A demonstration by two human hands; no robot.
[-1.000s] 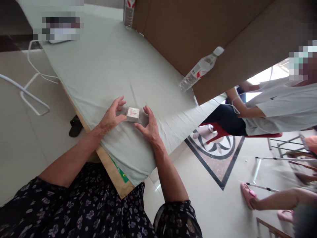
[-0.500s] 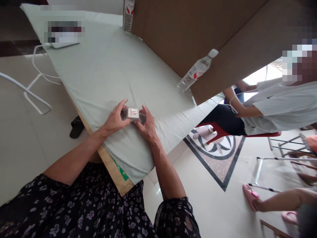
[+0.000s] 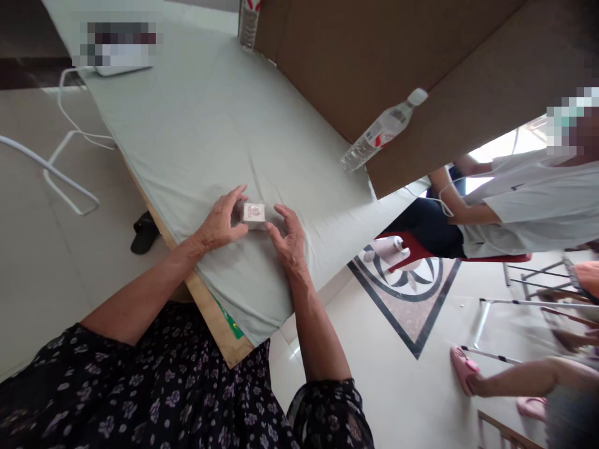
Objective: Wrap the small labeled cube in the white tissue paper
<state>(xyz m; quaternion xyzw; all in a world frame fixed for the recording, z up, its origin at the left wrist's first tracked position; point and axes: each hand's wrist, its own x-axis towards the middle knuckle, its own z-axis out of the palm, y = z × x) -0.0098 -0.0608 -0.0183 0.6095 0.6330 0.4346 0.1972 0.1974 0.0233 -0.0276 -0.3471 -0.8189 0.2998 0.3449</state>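
A small pack point(image 3: 254, 212), with a white top, red print and clear-looking sides, sits on the pale cloth of the table point(image 3: 196, 125). It resembles a boxed deck of cards, but the print is too small to read. My left hand point(image 3: 223, 219) curls about its left end, thumb at the front and fingers behind, holding it loosely. To the right is my right hand point(image 3: 289, 238), its fingers spread and holding nothing. The right thumb tip is close to the pack's right edge; whether it touches, I cannot tell.
A tilted-looking water bottle point(image 3: 381, 134) stands by a big cardboard panel point(image 3: 337, 62), with another bottle point(image 3: 249, 28) farther back. A blurred-out item point(image 3: 122, 53) lies far left. Another person point(image 3: 528, 199) sits at right. A black slipper point(image 3: 145, 233) lies on the floor.
My right hand has moved off to the right and opened away from the pack. My left hand stays around the left end. The view has shifted slightly.
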